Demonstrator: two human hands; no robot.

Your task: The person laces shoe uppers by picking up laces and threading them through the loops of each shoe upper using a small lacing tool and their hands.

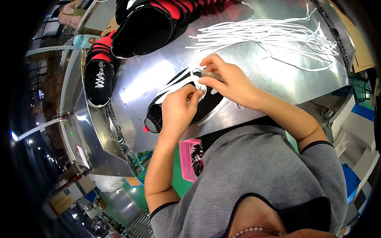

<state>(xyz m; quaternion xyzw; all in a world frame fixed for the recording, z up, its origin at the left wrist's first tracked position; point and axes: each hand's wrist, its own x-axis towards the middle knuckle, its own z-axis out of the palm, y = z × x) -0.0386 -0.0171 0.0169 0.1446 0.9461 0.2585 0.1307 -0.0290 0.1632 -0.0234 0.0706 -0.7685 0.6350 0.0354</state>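
Observation:
A black shoe point(155, 115) with white stripes and a red heel tab lies on the metal table, its heel towards the lower left. White shoelace point(195, 76) runs looped over its upper. My left hand point(180, 107) rests over the shoe's side, thumb and forefinger pinched on the lace near the eyelets. My right hand point(230, 81) is curled over the front half, with the lace between its fingers. Something short and greyish-brown shows inside that grip; I cannot make out what it is. Both hands hide much of the lacing.
A bundle of white laces point(266, 35) lies at the back right of the metal table point(293, 85). Black-and-red shoes stand at the back left, a large one point(139, 33) and a laced one point(99, 75). Below the front edge is a pink basket point(185, 158) holding a shoe.

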